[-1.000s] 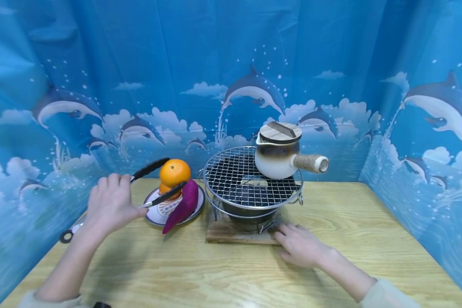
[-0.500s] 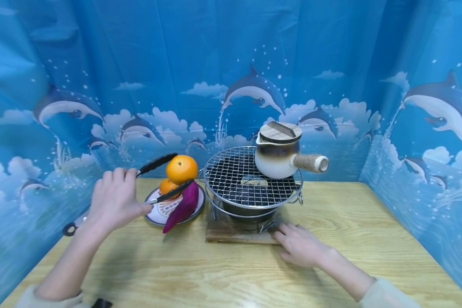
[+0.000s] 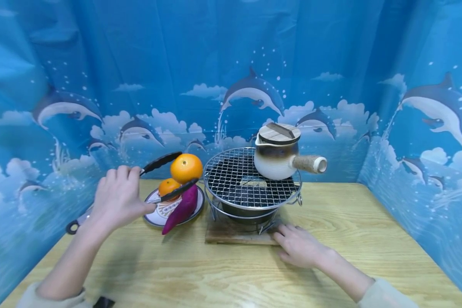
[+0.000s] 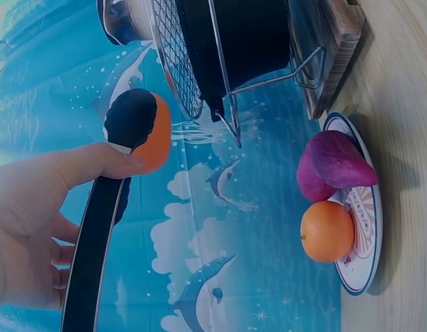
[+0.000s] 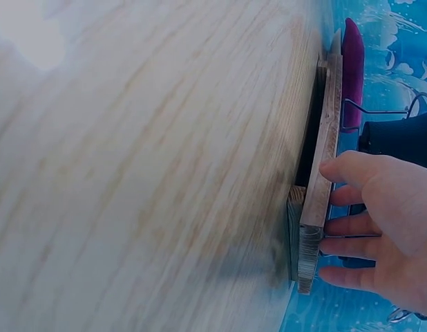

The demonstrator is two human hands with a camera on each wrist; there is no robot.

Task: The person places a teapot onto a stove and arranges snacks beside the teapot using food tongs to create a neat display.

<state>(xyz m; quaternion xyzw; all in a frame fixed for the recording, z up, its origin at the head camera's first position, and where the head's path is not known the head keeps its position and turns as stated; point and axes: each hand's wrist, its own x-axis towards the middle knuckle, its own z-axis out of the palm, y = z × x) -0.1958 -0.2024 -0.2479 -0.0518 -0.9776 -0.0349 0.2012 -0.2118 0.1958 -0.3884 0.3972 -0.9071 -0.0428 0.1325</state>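
My left hand (image 3: 119, 199) grips a pair of black-tipped tongs (image 3: 162, 161), whose tips hold an orange (image 3: 186, 168) in the air. Below it, a plate (image 3: 152, 218) bears a smaller orange fruit (image 3: 168, 187) and a purple sweet potato (image 3: 182, 212). The left wrist view shows my thumb along the tongs and the lifted orange (image 4: 156, 149) partly behind a tip. My right hand (image 3: 300, 244) rests at the near right corner of a wooden board (image 3: 235, 238). In the right wrist view its fingertips touch the board's edge (image 5: 320, 166), fingers fairly straight.
On the board stands a round grill with a wire mesh (image 3: 231, 179), just right of the plate. A lidded side-handled teapot (image 3: 275, 161) sits on the mesh's right part, its handle (image 3: 309, 163) pointing right. A dolphin-printed curtain (image 3: 231, 55) encloses the table (image 3: 200, 278).
My left hand and the tongs have moved right, bringing the orange up and toward the grill, off the smaller fruit. My right hand stays at the board.
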